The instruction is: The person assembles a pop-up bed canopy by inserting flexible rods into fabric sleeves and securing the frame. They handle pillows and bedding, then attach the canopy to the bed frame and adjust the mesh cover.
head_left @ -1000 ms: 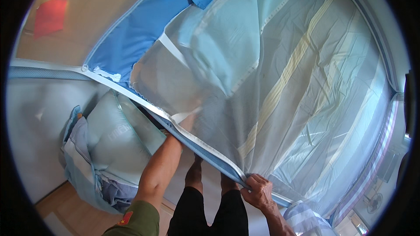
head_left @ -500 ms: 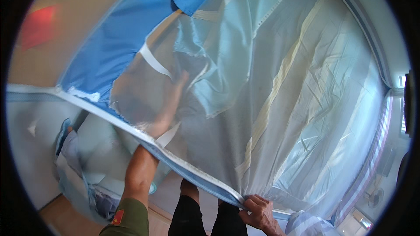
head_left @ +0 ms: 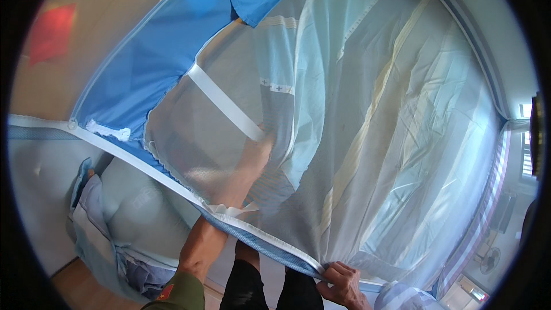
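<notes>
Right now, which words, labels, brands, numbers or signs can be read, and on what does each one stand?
No words, brands or numbers are readable.
Pale grey-green rounded bundle: faint lettering, too blurred to read.
White band on pale blue and grey fabric: two small dark cross-shaped marks.
Red patch on olive-green cloth sleeve: tiny yellowish mark, unclear.
Red sheet: no readable text.

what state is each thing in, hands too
mesh netting: spread, see-through, bunched toward the lower edge
white strap: straight, slanting
blue panel: spread, ragged along one edge
pale green bundle: bulging
left hand: behind netting, at strap's end, grip unclear
right hand: closed on netting's edge
</notes>
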`<state>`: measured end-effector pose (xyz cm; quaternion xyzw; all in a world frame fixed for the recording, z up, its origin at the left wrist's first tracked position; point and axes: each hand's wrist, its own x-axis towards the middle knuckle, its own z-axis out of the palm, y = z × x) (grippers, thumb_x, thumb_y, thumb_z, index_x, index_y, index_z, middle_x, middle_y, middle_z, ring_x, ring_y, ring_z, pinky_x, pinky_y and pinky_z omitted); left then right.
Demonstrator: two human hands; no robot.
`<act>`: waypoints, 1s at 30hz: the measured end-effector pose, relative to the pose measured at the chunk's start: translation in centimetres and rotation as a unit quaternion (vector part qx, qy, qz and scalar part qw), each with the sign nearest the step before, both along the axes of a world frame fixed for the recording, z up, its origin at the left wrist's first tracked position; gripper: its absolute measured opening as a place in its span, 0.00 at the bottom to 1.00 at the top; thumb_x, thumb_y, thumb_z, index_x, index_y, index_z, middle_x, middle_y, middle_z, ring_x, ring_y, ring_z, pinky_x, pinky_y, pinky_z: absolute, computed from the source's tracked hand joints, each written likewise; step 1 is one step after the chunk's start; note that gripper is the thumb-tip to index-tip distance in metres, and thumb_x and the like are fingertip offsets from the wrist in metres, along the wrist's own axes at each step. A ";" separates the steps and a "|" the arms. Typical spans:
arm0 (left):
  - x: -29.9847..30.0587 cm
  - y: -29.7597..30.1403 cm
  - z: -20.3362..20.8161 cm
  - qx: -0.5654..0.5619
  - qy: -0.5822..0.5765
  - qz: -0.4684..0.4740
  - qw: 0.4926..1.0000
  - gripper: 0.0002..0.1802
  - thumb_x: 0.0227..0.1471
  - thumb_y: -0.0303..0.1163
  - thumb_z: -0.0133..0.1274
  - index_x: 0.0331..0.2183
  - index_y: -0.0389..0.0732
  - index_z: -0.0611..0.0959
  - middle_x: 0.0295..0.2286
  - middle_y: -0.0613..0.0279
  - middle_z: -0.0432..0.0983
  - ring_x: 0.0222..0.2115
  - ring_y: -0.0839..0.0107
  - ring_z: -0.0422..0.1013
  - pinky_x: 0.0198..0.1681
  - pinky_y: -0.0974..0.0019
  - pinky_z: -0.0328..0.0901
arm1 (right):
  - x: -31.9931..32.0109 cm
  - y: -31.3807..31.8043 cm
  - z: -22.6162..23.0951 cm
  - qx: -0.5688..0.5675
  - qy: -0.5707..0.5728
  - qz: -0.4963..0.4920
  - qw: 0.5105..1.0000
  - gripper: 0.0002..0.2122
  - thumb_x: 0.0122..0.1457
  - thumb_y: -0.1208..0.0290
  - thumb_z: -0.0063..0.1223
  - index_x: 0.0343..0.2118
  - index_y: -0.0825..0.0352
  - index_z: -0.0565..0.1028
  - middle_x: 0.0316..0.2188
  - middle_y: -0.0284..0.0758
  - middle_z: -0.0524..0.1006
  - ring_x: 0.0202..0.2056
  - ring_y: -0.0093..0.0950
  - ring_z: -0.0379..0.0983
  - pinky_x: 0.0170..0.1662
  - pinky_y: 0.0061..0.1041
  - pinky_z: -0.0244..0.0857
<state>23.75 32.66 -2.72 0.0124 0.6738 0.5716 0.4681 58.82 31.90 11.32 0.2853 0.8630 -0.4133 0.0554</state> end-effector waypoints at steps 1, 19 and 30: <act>0.0 -0.8 1.2 -0.060 0.007 -0.014 0.998 0.29 0.66 0.45 0.51 0.59 0.34 0.76 0.50 0.53 0.78 0.49 0.60 0.74 0.54 0.56 0.67 | -0.1 0.0 -0.2 -0.007 0.004 0.004 1.000 0.10 0.37 0.76 0.65 0.20 0.64 0.72 0.21 0.35 0.73 0.23 0.34 0.74 0.22 0.36 0.68; 0.4 -3.1 2.5 -0.164 -0.120 -0.148 0.968 0.39 0.68 0.60 0.45 0.64 0.39 0.72 0.59 0.51 0.72 0.60 0.60 0.67 0.63 0.58 0.60 | 0.7 0.3 -2.7 -0.060 -0.016 0.030 0.998 0.10 0.41 0.73 0.65 0.24 0.64 0.73 0.24 0.36 0.75 0.27 0.39 0.76 0.27 0.38 0.71; -2.9 -16.1 -4.6 0.005 0.010 0.248 0.969 0.32 0.68 0.54 0.46 0.65 0.46 0.72 0.60 0.55 0.70 0.62 0.60 0.63 0.68 0.55 0.52 | 1.1 0.4 -2.5 -0.037 0.016 0.015 0.999 0.09 0.46 0.71 0.63 0.28 0.64 0.72 0.29 0.36 0.77 0.33 0.41 0.78 0.31 0.41 0.74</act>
